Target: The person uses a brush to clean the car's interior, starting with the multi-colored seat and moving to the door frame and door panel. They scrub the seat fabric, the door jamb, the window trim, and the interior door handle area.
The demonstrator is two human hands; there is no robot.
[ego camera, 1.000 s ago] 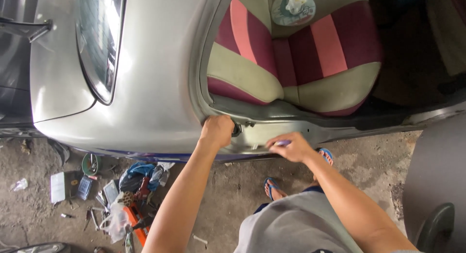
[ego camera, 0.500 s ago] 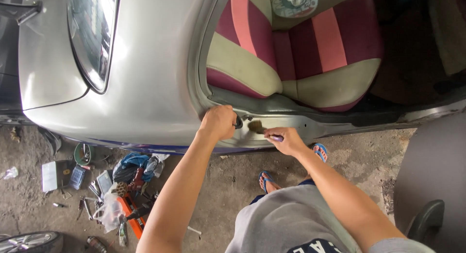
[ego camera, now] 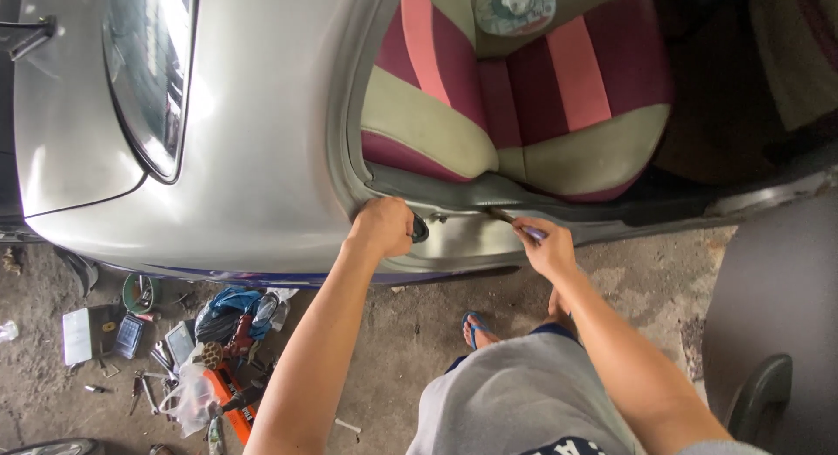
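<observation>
Concrete floor (ego camera: 419,333) strewn with tools lies beneath a silver car with its door open. At the door sill (ego camera: 463,237), the left hand (ego camera: 384,228) is closed on a black rubber seal (ego camera: 420,228), soft and bendy, best pinched near its end. The right hand (ego camera: 546,246) grips a thin, stiff purple-handled tool (ego camera: 517,225).

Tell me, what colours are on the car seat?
Car seat: beige, pink and maroon stripes, head view.

Two hands (ego camera: 384,228), one car seat (ego camera: 515,97)
</observation>
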